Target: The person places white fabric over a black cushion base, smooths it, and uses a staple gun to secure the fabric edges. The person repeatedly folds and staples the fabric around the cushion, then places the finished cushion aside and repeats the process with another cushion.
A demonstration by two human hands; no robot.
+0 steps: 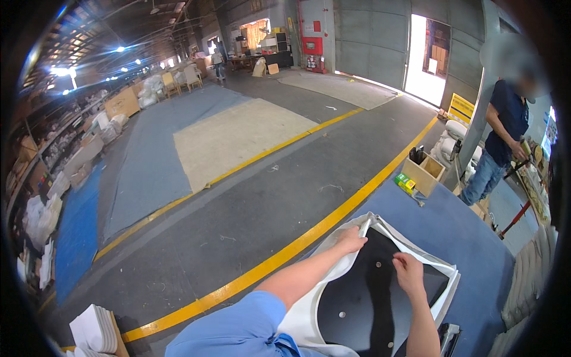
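A black board (351, 297) with several small round metal-looking fittings lies face up in front of me, with white cover material (300, 315) around its edges. My left hand (352, 240) is closed on the white material at the board's far corner. Over the board's far right part is my right hand (408, 271), its fingers curled together near the surface; whether something small is between them cannot be made out. A dark and silver tool (449, 340), partly cut off, lies beside the board at the lower right.
The board rests on a blue-covered worktable (476, 256). A wooden box (423, 171) with dark tools and a green-yellow carton (405, 182) stand at its far edge. Stacked white pieces (95, 330) are at lower left. A co-worker (502, 128) stands at the right, holding a tool.
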